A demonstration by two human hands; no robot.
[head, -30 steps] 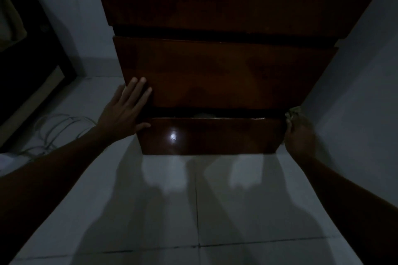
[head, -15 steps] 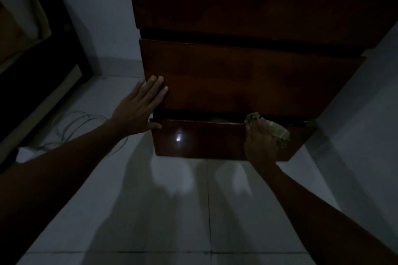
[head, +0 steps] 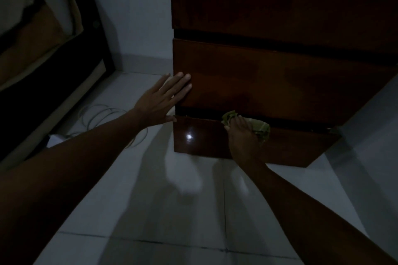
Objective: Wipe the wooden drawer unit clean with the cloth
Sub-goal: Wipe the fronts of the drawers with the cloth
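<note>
Off to the left of the left hand, a loose coil of pale grey cable lies on the white tiled floor. The left hand is spread flat, fingers straight, pressing the left edge of the dark polished wooden drawer unit at its middle drawer front, likely steadying it. To the right and slightly lower, the right hand grips a crumpled green cloth against the top edge of the glossy bottom drawer, which stands slightly pulled out. The cloth looks soft and light, so it should bunch easily; holding it balled in the palm, as here, seems best. The lacquered wood looks stiff and slippery, so firm pressure is probably needed along that edge
</note>
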